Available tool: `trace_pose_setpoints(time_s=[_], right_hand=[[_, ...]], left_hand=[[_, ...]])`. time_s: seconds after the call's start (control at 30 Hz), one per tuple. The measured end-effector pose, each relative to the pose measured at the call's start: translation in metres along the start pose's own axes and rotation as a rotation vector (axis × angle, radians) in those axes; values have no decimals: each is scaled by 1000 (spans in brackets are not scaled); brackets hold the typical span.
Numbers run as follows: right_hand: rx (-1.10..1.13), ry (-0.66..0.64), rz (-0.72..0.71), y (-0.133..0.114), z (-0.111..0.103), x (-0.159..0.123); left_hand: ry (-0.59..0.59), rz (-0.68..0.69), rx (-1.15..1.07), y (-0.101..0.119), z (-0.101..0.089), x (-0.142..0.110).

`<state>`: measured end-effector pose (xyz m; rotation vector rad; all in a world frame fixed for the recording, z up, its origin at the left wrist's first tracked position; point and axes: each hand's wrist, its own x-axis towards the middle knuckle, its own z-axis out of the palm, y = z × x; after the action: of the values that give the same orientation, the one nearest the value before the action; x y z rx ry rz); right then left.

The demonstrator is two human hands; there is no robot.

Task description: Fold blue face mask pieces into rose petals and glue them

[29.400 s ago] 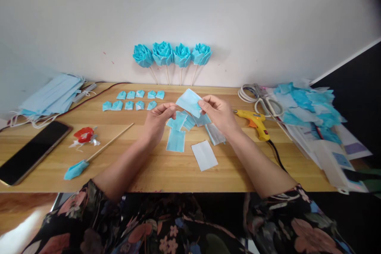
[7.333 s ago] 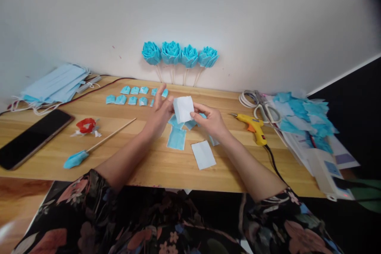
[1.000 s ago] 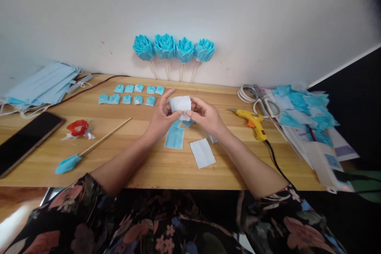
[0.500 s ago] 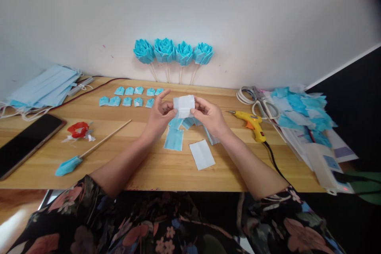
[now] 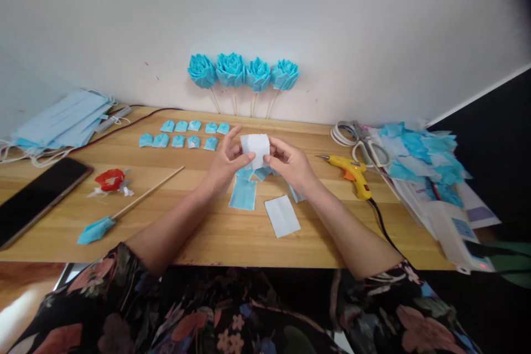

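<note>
A small rectangle of mask fabric [image 5: 259, 146], white side toward me, is held up over the table between both hands. My left hand [image 5: 227, 161] pinches its left edge with the thumb in front and the index finger raised. My right hand [image 5: 291, 165] grips the lower right side between thumb and fingers. Beneath them lie several cut blue pieces [image 5: 243, 193], partly covered by the hands. Nearer to me, a white-side-up rectangle [image 5: 282, 215] rests flat on the wood. Several folded blue petals [image 5: 178, 141] sit in two rows beyond my left hand.
Several blue fabric roses [image 5: 231, 70] on sticks lean against the wall. At left are face masks [image 5: 62, 121], a phone [image 5: 43, 199], a red wrapper [image 5: 112, 180] and a stick with a blue bud [image 5: 95, 230]. At right lie a yellow glue gun [image 5: 352, 174], scissors [image 5: 370, 152], fabric scraps [image 5: 418, 144] and a power strip [image 5: 454, 235].
Seconds ago the held piece was flatter and blue side showed earlier still. In the last second it was folded over, opened out to show a crease, and its top is bent over again.
</note>
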<state>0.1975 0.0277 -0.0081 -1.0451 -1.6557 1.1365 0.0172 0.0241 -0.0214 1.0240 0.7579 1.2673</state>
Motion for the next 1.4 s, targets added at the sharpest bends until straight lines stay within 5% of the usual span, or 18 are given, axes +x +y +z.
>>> trace_pose_setpoints(time_s=[0.13,0.4,0.7,1.4], right_hand=[[-28,5,10,-3,2,0],[53,119,44,-1,-9,3],[3,-36,24,1,-1,1],[119,3,100,-5,-5,1]], left_hand=[[-32,9,81,-2,-2,1],[93,88,97,1,-4,2],[59,103,103,2,1,-1],[29,98,81,-3,-1,1]])
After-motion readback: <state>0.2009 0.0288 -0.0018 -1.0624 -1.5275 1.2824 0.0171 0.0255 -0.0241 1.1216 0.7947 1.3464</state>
